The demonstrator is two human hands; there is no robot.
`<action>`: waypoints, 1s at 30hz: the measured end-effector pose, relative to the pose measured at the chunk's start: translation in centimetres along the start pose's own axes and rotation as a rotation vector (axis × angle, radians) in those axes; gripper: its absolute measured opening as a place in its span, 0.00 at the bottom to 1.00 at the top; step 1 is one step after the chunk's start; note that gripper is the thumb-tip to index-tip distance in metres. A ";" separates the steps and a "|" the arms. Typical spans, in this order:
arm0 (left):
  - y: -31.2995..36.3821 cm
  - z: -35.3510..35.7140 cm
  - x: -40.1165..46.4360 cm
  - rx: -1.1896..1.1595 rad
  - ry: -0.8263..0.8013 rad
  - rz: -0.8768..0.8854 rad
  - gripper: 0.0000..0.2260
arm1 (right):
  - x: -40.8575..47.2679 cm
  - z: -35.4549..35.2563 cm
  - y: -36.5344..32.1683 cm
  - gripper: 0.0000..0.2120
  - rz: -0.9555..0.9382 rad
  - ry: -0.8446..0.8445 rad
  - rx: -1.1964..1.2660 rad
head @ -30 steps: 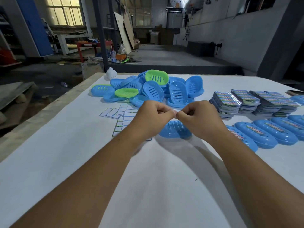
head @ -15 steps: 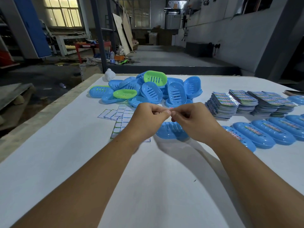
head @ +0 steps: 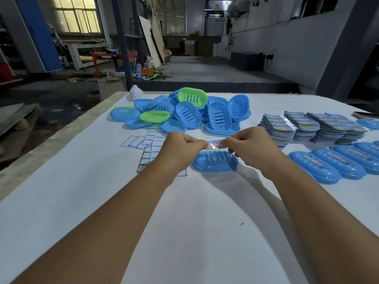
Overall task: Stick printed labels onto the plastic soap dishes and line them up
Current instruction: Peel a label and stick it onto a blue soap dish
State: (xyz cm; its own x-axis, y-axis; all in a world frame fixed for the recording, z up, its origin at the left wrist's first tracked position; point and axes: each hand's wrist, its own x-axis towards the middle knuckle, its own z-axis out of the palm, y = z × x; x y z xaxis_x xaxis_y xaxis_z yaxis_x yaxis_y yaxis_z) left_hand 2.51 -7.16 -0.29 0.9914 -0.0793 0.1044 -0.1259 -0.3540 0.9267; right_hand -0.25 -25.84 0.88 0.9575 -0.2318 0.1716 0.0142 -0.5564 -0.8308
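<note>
At the centre of the frame a label (head: 214,144) is held stretched between the two hands, each end pinched between curled fingers and thumb: the left hand (head: 180,149) grips the left end, the right hand (head: 249,147) the right end. It is held just above a blue dish (head: 214,160), which lies slots-up on the white table (head: 194,222) directly below the hands; whether the label already touches the dish cannot be told.

Toward the upper middle a heap of unlabelled dishes (head: 184,113), mostly blue with two green ones, is piled. To the right of the hands, stacks of printed labels (head: 307,126) are set out, and at the right edge a row of labelled dishes (head: 338,162) is lined up side by side. Backing sheets (head: 149,146) are scattered left of centre, partly under the left wrist.

The step in hand is judged to be the sticking of one label: it appears peeled and ready but not yet pressed down. The next move calls for the label to be lowered squarely along the dish's long axis, smoothed flat from one end so no crease is trapped, and the dish then set beside the row at the right
</note>
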 end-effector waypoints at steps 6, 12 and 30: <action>-0.3 0.4 0.3 0.192 -0.022 0.000 0.14 | 0.1 0.4 0.3 0.23 0.065 -0.045 -0.181; -0.1 0.7 0.3 0.355 0.013 0.059 0.13 | 0.1 0.6 0.1 0.17 0.076 -0.036 -0.250; -0.3 0.8 0.3 0.470 0.155 0.157 0.13 | -0.9 0.5 -0.4 0.21 -0.195 -0.028 -0.539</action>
State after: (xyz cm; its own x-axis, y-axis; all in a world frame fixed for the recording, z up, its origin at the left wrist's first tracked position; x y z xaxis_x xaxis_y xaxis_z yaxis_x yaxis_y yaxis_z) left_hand 2.85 -7.84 -0.82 0.9485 -0.0383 0.3144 -0.2407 -0.7324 0.6369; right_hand -0.98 -25.01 0.73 0.9594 -0.0671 0.2739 0.0492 -0.9164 -0.3971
